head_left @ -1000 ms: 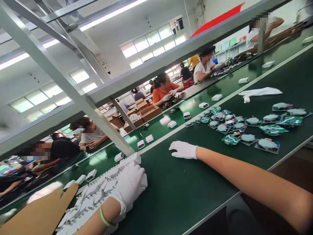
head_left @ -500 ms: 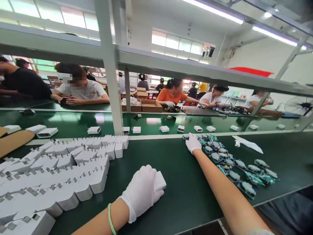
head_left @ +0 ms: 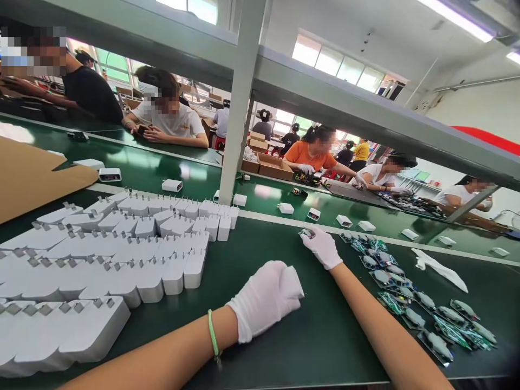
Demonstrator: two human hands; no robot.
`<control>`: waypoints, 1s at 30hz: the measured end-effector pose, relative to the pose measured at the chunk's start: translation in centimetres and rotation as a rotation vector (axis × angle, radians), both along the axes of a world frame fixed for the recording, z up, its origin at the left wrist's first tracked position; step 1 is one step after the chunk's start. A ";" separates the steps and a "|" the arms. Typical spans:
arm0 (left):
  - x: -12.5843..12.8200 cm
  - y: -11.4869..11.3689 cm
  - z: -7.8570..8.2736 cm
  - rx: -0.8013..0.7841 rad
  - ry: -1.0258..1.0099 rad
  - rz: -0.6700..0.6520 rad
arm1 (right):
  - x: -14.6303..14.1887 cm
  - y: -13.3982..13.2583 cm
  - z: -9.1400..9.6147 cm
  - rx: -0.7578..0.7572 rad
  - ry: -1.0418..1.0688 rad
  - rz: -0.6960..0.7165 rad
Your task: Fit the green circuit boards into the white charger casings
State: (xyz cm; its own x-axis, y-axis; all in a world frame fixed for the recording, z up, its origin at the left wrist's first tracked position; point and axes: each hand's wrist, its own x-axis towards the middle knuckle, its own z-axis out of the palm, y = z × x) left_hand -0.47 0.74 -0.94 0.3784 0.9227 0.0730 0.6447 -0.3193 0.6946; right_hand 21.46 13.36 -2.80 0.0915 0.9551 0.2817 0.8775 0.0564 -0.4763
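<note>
Green workbench [head_left: 309, 346]: our left hand [head_left: 266, 300] closed round white charger [head_left: 293, 283], just beside charger rows [head_left: 122, 265]; right hand [head_left: 320, 248] pinching small circuit board [head_left: 306, 233], more boards [head_left: 400, 292] to right.

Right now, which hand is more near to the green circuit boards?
Right. The right hand is at the near end of the green circuit boards; the left hand is farther away, beside the white chargers.

This is a factory — workers [head_left: 311, 154] sit in rows along the long green workbench [head_left: 309, 352], with white chargers [head_left: 174, 273] on it and cardboard boxes [head_left: 274, 169] beyond.
</note>
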 end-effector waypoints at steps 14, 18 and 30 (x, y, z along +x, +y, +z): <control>-1.1 0.9 2.3 0.026 -0.424 0.146 | -3.5 -8.4 6.4 0.514 -0.005 0.795; -1.0 0.9 2.2 0.038 -0.375 0.155 | -3.1 -8.4 6.8 0.498 0.016 0.814; -1.2 0.7 1.5 0.074 -0.315 0.138 | -3.4 -8.9 6.8 0.483 -0.015 0.955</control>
State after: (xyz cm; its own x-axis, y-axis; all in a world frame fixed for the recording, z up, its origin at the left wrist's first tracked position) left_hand -1.64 1.44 0.53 0.1982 0.9516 0.2350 0.4431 -0.3009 0.8445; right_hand 18.04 4.44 3.96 -0.6414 0.4166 0.6442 0.3760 0.9026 -0.2093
